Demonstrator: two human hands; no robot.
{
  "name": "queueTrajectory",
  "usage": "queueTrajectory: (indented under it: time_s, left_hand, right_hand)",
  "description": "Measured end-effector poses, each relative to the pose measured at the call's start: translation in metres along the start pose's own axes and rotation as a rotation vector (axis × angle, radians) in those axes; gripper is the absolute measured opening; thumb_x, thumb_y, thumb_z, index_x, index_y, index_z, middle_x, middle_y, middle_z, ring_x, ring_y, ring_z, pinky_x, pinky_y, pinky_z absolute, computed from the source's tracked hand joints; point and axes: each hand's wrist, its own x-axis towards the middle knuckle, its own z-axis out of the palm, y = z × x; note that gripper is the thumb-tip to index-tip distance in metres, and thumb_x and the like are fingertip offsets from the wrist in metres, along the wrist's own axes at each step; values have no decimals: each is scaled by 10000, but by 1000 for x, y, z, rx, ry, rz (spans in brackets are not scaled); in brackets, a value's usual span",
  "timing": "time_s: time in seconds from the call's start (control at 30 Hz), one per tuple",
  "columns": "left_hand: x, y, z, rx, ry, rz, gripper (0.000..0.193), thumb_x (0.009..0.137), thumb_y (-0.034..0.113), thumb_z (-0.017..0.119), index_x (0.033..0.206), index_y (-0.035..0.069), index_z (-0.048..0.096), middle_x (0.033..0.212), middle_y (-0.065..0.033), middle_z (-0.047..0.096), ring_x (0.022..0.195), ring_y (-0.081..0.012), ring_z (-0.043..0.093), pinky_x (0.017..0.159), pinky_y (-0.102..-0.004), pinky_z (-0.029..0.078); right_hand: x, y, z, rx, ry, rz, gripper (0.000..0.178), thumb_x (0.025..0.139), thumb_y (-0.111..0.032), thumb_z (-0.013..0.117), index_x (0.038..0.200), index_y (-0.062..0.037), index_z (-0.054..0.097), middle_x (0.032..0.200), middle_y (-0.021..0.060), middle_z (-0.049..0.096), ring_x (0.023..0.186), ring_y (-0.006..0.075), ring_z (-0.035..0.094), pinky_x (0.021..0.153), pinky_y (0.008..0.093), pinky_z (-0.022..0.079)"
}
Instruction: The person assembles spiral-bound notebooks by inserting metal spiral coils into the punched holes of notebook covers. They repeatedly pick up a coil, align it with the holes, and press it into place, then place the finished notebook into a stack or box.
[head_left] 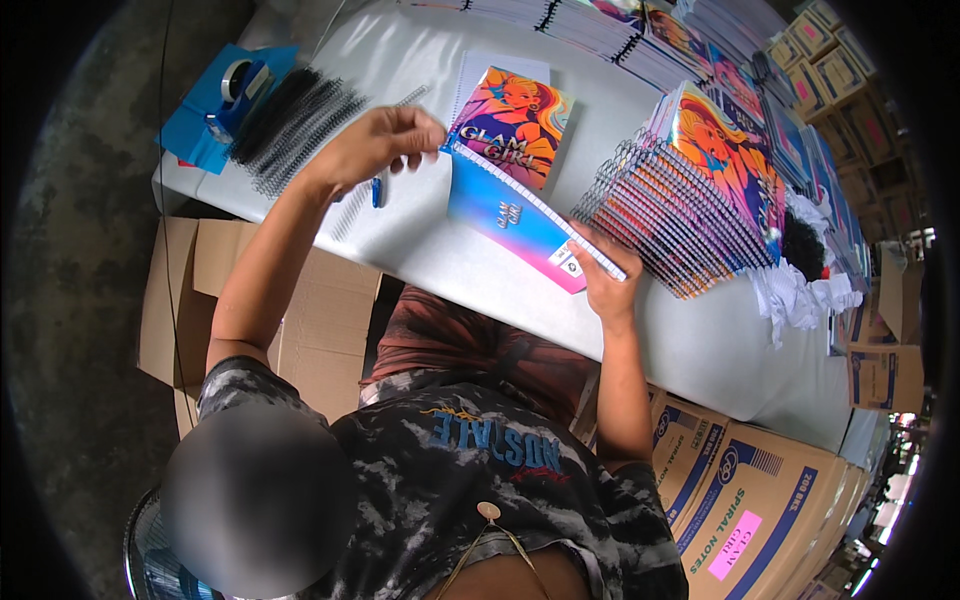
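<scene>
My right hand (606, 279) grips the lower end of a notebook (508, 217) with a blue and pink cover, tilted above the table. Its pale, notched binding edge (535, 203) runs slantwise up toward my left hand (385, 148). That hand is closed, fingertips drawn together beside the upper end of the edge; anything pinched in them is too small to make out. Behind the held notebook, another one with a colourful illustrated cover (515, 120) lies on the table, overlapping lined paper (470, 82).
Loose dark spiral coils (300, 118) lie at left, near a blue tape dispenser (238, 105) and a small blue tool (376, 193). Stacked spiral notebooks (680, 205) stand at right, with crumpled white material (800, 300) beyond. Cardboard boxes (740, 500) sit below the table's edge.
</scene>
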Motion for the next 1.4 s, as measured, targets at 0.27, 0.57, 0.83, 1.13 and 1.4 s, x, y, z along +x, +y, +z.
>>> queueTrajectory:
  time_s: [0.27, 0.57, 0.83, 1.13, 1.4]
  left_hand:
    - [2, 33, 0, 630, -166, 126, 306, 791, 153, 649, 1066, 43, 577, 1084, -96, 565, 1016, -219, 526, 881, -352, 398]
    - [-14, 44, 26, 1323, 82, 437, 696, 691, 363, 707, 1257, 89, 409, 1270, -133, 409, 1200, -305, 354, 980, -438, 264]
    - [-30, -85, 67, 1360, 513, 1170, 1052, 712, 774, 350, 1300, -97, 302, 1426, -297, 111, 1351, -401, 33, 1003, -629, -56]
    - [-43, -86, 67, 1194, 601, 1249, 1039, 725, 780, 309, 1311, -78, 295, 1359, -285, 225, 1282, -454, 183, 1037, -548, 14]
    - [-61, -180, 42, 1169, 509, 1000, 1039, 749, 753, 333, 1327, -103, 224, 1400, -353, 43, 1289, -522, 71, 996, -648, 34]
  right_hand:
    - [-11, 3, -2, -49, 32, 177, 235, 819, 4, 602, 1051, 37, 615, 953, 123, 665, 806, 86, 596, 695, 230, 484]
    - [-13, -3, 12, -262, 35, -34, 386, 722, 126, 511, 1069, -3, 621, 1016, 142, 648, 934, 246, 639, 792, 289, 505]
    - [-30, -6, 31, -252, 119, -79, 353, 719, 102, 529, 1048, 16, 622, 994, 148, 652, 916, 248, 645, 780, 306, 509]
    - [-19, -9, 41, -347, 43, -290, 339, 724, 98, 487, 1030, 44, 624, 968, 177, 653, 866, 269, 659, 747, 311, 522]
    - [-18, -14, 47, -256, 6, -309, 318, 726, 92, 505, 1017, 50, 626, 967, 191, 650, 894, 285, 650, 788, 327, 512]
